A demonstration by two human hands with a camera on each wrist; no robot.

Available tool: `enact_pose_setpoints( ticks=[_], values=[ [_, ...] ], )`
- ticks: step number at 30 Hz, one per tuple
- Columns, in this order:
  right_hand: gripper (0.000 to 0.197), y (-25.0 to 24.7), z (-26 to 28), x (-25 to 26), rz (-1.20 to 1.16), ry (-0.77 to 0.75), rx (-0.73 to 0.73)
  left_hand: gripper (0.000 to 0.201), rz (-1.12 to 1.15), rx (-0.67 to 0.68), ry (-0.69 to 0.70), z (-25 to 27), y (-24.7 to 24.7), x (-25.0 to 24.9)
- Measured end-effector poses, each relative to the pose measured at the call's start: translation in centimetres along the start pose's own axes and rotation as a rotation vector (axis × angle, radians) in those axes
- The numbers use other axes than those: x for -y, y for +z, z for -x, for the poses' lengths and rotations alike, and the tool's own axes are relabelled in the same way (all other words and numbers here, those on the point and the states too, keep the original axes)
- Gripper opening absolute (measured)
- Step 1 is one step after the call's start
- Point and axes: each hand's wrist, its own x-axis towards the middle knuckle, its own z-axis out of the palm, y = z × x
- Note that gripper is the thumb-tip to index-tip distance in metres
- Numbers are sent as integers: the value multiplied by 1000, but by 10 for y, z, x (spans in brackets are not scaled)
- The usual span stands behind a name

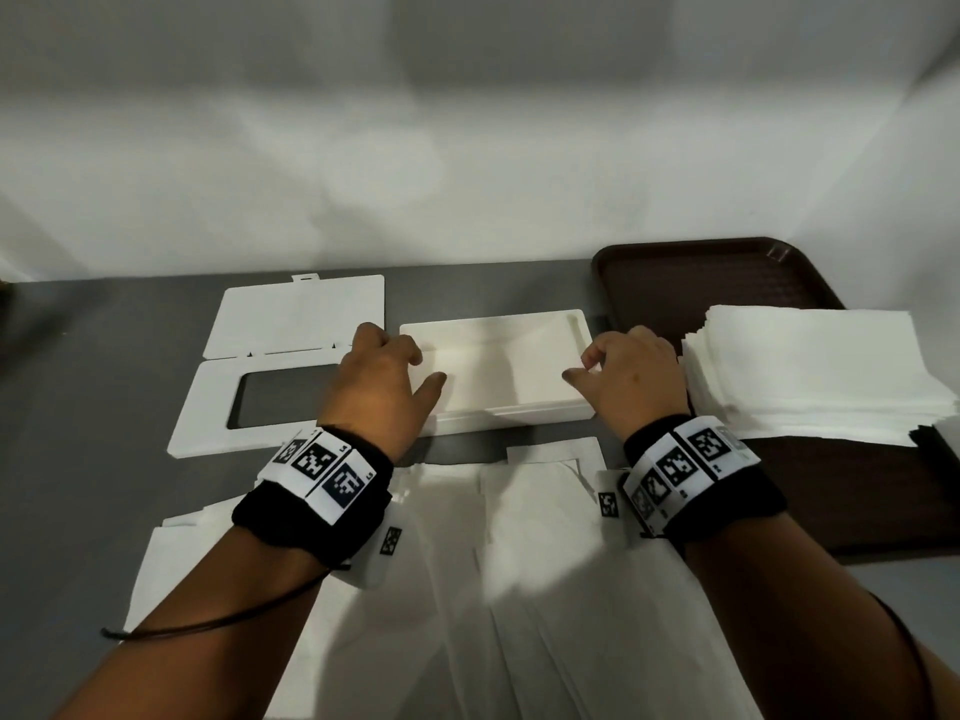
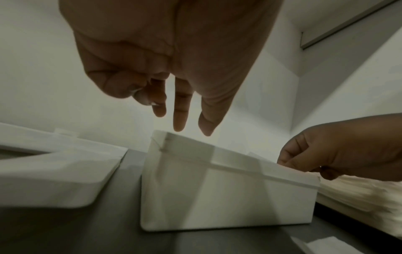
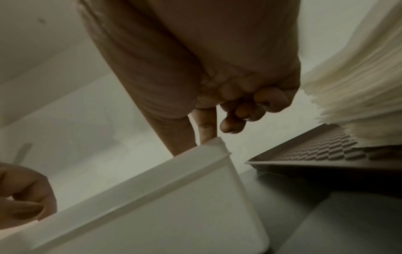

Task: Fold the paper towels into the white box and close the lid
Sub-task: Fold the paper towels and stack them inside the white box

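The white box (image 1: 519,402) sits mid-bench, towels inside; left hand (image 1: 382,379) hovers loosely spread at its left end, right hand (image 1: 631,379) pinches a towel edge. Lifting unevenly could drag folded sheets out before the hinged lid (image 1: 260,387) closes

Head view was dim and soft, with overlapping shadows on the back wall (image 1: 467,122) and wide-angle bending at the edges. Both wrist views were darker, grainy, hands (image 2: 174,51) backlit and blurred.

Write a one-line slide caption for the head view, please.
Both hands, left hand and right hand, reach over the open white box; lid lies beside.
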Motion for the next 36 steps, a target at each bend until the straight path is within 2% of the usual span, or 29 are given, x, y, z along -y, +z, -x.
enact_pose_setpoints(
  ticks=[4,8,12,16,20,25,36],
  values=[
    [37,-14,11,4,-82,5,-40,29,31,-30,3,15,-10,2],
    [28,-24,50,-5,-159,-27,-6,21,104,-53,120,46,-11,-5],
    [24,-31,102,-21,-164,-20,200,15,131,35,292,81,1,-13],
    [25,-27,150,-40,-85,41,321,23,68,221,322,103,14,-21],
    [48,-22,183,-50,-34,135,307,27,66,311,369,122,24,-27],
    [61,-18,199,-51,20,181,284,32,1,387,390,137,31,-29],
    [43,-13,207,-49,6,244,290,39,-30,466,430,147,39,-32]
  ],
)
